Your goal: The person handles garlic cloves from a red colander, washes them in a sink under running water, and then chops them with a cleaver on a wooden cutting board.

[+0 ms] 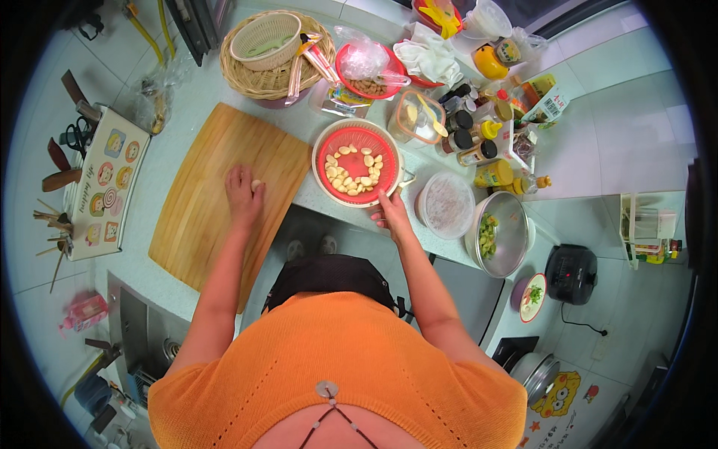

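Note:
My left hand (244, 196) rests on a wooden cutting board (202, 172), its fingers closed around a pale garlic clove (256, 184) that shows beside the thumb. To the right of the board, at the counter's front edge, a red strainer basket (354, 140) sits inside a cream bowl (319, 170). Several peeled garlic cloves (366, 181) lie scattered in the basket, mostly toward its near side. My right hand (392, 217) grips the bowl's near right rim, thumb at the rim and the other fingers curled below it.
Right of the bowl stand a round lidded tub (445, 203) and a steel bowl (516, 232) with chopped greens. Spice jars (458, 141) crowd the back corner. Behind the board sits a wicker basket (235, 66); a knife holder (112, 179) stands at left, above a sink (133, 314).

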